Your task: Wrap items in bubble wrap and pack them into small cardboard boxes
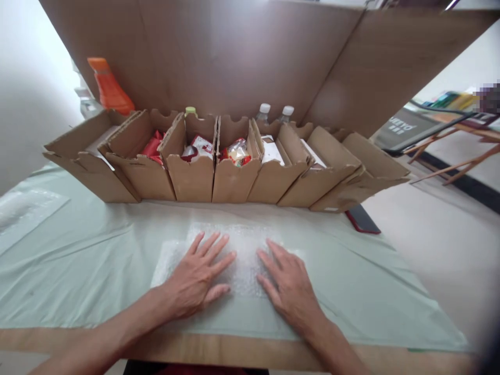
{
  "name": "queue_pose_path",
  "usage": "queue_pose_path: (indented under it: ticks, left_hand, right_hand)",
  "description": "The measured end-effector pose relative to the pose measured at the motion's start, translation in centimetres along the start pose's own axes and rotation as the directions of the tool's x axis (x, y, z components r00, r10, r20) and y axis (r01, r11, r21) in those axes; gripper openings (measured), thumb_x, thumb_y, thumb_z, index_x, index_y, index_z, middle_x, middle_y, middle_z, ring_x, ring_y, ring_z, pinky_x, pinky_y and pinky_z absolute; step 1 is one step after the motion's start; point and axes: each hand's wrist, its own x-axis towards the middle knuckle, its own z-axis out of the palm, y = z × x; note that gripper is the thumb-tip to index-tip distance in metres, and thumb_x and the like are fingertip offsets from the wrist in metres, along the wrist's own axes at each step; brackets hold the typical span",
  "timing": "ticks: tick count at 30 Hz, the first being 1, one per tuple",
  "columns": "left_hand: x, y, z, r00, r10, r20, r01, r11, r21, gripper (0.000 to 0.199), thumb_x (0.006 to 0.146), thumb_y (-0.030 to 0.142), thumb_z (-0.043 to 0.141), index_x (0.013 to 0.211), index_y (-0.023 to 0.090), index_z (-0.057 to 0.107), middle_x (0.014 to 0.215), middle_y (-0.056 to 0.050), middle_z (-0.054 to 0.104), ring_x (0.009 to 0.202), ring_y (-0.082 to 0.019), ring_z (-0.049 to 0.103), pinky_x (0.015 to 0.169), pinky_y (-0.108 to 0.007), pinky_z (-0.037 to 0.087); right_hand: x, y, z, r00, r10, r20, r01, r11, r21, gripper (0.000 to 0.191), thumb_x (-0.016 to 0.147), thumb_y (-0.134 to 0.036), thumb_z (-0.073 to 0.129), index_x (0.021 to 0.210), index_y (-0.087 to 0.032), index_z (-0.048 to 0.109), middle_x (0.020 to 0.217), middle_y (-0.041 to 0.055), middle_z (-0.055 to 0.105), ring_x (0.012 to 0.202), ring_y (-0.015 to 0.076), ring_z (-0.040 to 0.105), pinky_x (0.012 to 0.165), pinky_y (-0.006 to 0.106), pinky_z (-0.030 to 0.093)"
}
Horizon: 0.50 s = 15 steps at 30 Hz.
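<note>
Clear bubble wrap [246, 260] lies flat on the pale green cloth [347, 281], close to the table's front edge. My left hand [199, 276] rests on its left part, palm down with the fingers spread. On the right part lies my right hand [287, 281], also palm down, its fingers apart. Neither hand grips anything. Between the two hands the bubbled surface shows. Behind them stands a row of several open cardboard bins [194, 179], which hold packets and boxes, among them a red packet [153, 146] and a red and clear packet [238, 152].
More bubble wrap [27, 208] lies at the far left. A dark flat object [363, 219] sits by the right bin. Behind the bins are an orange bottle [111, 88], white-capped bottles [287, 112] and a tall cardboard panel [234, 57]. A folding chair [402, 130] stands at the right.
</note>
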Motion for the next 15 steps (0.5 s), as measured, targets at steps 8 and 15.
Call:
queue_pose_path:
  ticks: [8, 15]
  left_hand:
    - [0.1, -0.7, 2.0, 0.984, 0.017, 0.178, 0.011, 0.989, -0.150, 0.075, 0.100, 0.070, 0.040, 0.160, 0.026, 0.033, 0.169, -0.017, 0.025, 0.158, -0.041, 0.018, 0.124, -0.069, 0.005]
    - [0.4, -0.7, 1.8, 0.974, 0.024, 0.227, 0.027, 0.975, -0.221, 0.076, 0.101, 0.071, 0.036, 0.162, 0.027, 0.027, 0.171, -0.017, 0.019, 0.159, -0.041, 0.011, 0.123, -0.072, 0.000]
  right_hand:
    - [7.6, 3.4, -7.7, 0.985, 0.010, -0.170, 0.006, 0.996, 0.091, 0.028, 0.102, -0.035, 0.054, 0.125, -0.029, 0.068, 0.128, 0.0076, 0.072, 0.116, 0.0284, 0.069, 0.099, 0.051, 0.054]
    - [28.6, 0.2, -11.3, 0.949, -0.112, 0.294, 0.171, 0.968, -0.183, 0.027, 0.090, -0.016, 0.059, 0.107, -0.026, 0.078, 0.100, 0.0046, 0.078, 0.098, 0.0277, 0.072, 0.084, 0.041, 0.053]
